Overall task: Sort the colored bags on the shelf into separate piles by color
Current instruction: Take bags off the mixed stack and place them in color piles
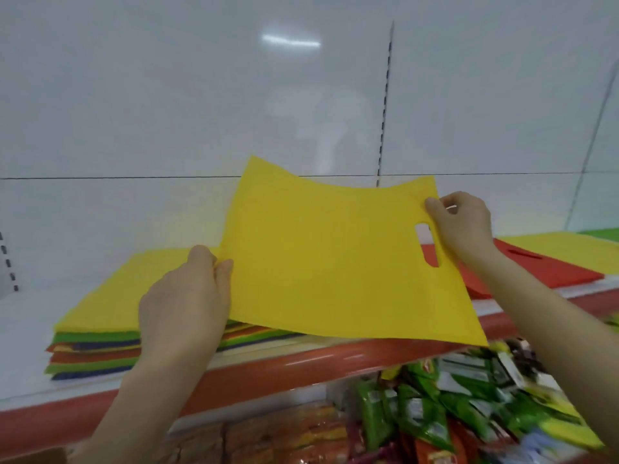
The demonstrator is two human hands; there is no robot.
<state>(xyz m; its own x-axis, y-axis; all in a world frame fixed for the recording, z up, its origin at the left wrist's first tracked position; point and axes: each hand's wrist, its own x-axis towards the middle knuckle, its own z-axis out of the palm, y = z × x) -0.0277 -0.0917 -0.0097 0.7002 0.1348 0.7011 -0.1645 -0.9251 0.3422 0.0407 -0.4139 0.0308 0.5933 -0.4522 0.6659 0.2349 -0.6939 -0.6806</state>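
Observation:
A flat yellow bag (328,259) with a cut-out handle is held in the air above the shelf. My left hand (187,303) pinches its left edge, and my right hand (460,222) pinches its right edge near the handle slot. Under the lifted bag and to its left lies a mixed stack of bags (97,333), yellow on top with green, red, orange and blue layers below. To the right, a red bag (532,266) lies on the shelf, with a yellow pile (569,249) behind it and a strip of green bag (603,234) at the far right edge.
The white shelf (23,360) has a red front rail (301,363) and a white back panel (201,95). Below the shelf, packaged goods in green wrappers (435,403) and orange packs (284,433) fill the lower level.

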